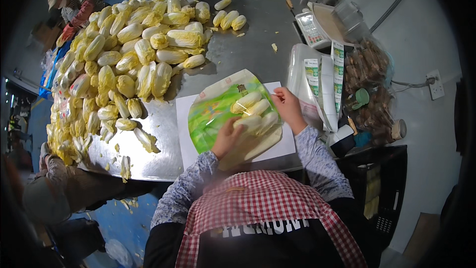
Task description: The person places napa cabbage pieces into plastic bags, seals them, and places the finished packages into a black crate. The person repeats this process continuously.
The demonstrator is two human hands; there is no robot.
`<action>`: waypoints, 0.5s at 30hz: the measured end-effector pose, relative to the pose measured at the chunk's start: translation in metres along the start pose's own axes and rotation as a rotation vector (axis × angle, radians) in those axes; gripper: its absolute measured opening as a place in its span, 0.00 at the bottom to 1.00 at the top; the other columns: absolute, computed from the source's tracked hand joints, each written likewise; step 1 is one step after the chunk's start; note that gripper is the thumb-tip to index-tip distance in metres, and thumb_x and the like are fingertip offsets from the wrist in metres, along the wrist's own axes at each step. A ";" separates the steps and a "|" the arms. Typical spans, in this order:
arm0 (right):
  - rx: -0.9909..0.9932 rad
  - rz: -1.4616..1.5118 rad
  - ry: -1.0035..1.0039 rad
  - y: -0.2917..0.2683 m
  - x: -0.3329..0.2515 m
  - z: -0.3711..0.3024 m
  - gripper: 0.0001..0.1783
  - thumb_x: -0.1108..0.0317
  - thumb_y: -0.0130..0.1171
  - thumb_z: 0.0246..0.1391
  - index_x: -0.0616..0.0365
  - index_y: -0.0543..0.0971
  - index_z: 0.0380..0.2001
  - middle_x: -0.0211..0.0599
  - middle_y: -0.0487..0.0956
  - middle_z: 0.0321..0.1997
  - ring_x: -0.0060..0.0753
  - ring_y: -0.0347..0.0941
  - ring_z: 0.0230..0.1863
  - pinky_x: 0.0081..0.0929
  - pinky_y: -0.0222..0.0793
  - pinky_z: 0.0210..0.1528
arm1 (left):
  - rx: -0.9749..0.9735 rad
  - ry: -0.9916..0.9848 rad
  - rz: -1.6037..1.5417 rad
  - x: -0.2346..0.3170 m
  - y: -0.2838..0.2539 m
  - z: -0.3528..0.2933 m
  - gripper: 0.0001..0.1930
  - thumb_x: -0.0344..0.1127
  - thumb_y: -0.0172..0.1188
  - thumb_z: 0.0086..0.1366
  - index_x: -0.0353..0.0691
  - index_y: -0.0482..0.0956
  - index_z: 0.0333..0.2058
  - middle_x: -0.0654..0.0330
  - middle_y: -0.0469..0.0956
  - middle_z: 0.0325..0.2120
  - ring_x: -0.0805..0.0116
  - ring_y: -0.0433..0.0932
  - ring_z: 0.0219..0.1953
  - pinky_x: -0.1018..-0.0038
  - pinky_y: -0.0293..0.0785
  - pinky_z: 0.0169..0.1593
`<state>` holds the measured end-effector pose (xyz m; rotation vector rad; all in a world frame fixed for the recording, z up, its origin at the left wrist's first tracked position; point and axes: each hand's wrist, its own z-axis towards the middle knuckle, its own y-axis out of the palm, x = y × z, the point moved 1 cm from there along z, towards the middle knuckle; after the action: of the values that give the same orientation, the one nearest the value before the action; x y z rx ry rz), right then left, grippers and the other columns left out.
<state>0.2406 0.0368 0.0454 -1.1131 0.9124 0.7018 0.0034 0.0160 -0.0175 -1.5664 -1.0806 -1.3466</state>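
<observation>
A printed green-and-clear plastic bag (210,114) lies on a white sheet (185,139) at the table's near edge. Several small pale napa cabbages (253,114) sit together at the bag's right half, seemingly inside it. My left hand (227,136) is curled at the bag's lower middle, its fingers against the nearest cabbage and the film. Beside the bag's upper right edge is my right hand (289,108), fingertips drawn together; whether film is between them is too small to tell.
A big heap of napa cabbages (129,59) covers the table's left side. At right are clear plastic bags (298,67), label strips (337,74), a scale (312,29) and a bagged brown pile (369,64). Other people work at the far left (82,7) and near left (74,188).
</observation>
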 end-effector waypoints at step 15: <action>-0.512 -0.158 0.376 0.000 0.053 -0.002 0.17 0.57 0.63 0.50 0.63 0.76 0.28 0.34 0.76 0.24 0.23 0.69 0.25 0.24 0.65 0.29 | -0.173 0.235 0.483 0.018 -0.005 -0.005 0.28 0.35 0.66 0.52 0.37 0.66 0.51 0.48 0.66 0.46 0.53 0.69 0.48 0.69 0.66 0.53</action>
<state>0.2651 0.0362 -0.0020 -1.7968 0.9701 0.6197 -0.0016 0.0145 0.0010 -1.6116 -0.4128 -1.2657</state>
